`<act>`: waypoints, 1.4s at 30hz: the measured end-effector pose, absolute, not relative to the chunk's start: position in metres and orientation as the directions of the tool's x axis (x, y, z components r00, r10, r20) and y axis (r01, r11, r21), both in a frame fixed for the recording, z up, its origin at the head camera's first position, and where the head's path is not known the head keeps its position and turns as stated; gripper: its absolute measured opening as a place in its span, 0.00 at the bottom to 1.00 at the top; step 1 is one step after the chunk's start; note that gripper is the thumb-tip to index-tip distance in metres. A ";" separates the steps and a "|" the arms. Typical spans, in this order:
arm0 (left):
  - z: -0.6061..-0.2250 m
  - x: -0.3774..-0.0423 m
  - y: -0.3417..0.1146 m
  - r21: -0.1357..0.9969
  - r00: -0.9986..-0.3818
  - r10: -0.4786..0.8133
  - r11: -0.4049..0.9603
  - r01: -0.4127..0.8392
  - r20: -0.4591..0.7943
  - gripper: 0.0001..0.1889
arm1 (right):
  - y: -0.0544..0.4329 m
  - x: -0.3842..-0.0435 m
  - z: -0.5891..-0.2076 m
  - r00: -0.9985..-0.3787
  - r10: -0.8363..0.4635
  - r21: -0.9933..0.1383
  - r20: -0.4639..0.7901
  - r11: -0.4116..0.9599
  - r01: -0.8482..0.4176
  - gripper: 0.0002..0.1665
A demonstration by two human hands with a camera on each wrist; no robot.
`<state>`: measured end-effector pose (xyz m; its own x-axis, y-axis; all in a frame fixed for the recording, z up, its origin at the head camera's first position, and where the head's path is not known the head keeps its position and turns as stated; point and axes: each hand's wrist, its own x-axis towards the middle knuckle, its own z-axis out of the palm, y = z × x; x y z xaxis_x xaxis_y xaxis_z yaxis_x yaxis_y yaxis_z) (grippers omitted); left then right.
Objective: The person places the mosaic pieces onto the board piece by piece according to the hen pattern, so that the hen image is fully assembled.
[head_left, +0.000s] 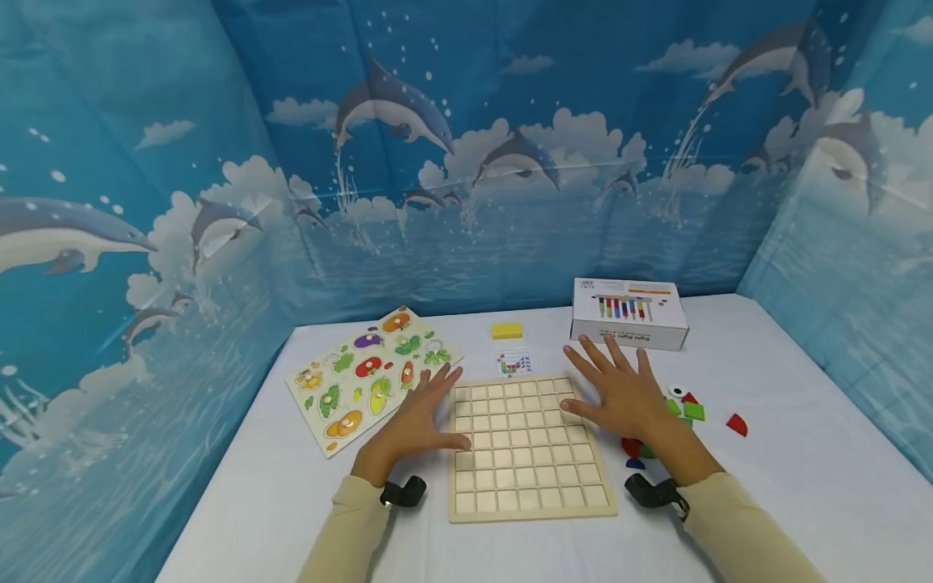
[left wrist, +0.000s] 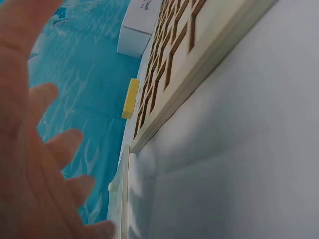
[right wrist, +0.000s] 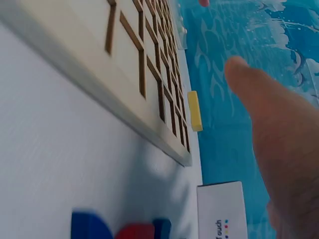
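A square wooden grid board point(head_left: 525, 515) lies on the white table between both hands, its square recesses bare. My left hand point(head_left: 423, 421) is spread above the board's left edge and holds nothing. Fingers apart, my right hand point(head_left: 619, 393) hovers over the right edge, also holding nothing. Just behind the board lies a small printed pattern card point(head_left: 513, 362), with a yellow block point(head_left: 507, 330) beyond it. Right of the board, partly hidden under my right hand and wrist, are several coloured pieces: a red quarter-circle point(head_left: 738, 424), a green square point(head_left: 694, 410) and a blue piece point(head_left: 636, 464).
A vegetable knob puzzle point(head_left: 350, 348) lies angled at the left, near my left hand. At the back right stands a white box point(head_left: 630, 312) with a printed picture. A dolphin-print curtain point(head_left: 466, 243) encloses the table's back and sides.
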<state>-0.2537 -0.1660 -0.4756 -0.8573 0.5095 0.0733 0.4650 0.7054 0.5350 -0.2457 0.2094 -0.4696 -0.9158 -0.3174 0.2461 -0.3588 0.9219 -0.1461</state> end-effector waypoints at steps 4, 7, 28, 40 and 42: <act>-0.477 -0.242 -0.174 0.591 -0.800 0.599 0.634 0.500 0.034 0.65 | 0.218 -0.232 -0.463 -0.902 -0.377 -0.130 0.211 0.904 -0.408 0.56; -0.479 -0.235 -0.179 0.587 -0.772 0.635 0.611 0.532 0.039 0.68 | 0.229 -0.223 -0.461 -0.910 -0.381 -0.150 0.163 0.902 -0.404 0.57; -0.493 -0.210 -0.188 0.516 -0.740 0.673 0.636 0.574 -0.006 0.70 | 0.353 -0.192 -0.478 -0.983 -0.182 -0.459 -0.020 0.875 -0.152 0.62; -0.496 -0.209 -0.190 0.532 -0.764 0.645 0.641 0.554 0.018 0.53 | 0.399 -0.184 -0.495 -0.986 -0.162 -0.555 0.048 0.816 -0.161 0.22; -0.496 -0.209 -0.190 0.534 -0.769 0.639 0.644 0.548 0.019 0.53 | 0.400 -0.184 -0.495 -0.985 -0.165 -0.554 0.045 0.817 -0.162 0.19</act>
<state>-0.2088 -0.1895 -0.4957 -0.7689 0.6391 0.0189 0.5483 0.6438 0.5337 -0.1845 0.4004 -0.4953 -0.9852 -0.1651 0.0452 -0.1622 0.8165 -0.5541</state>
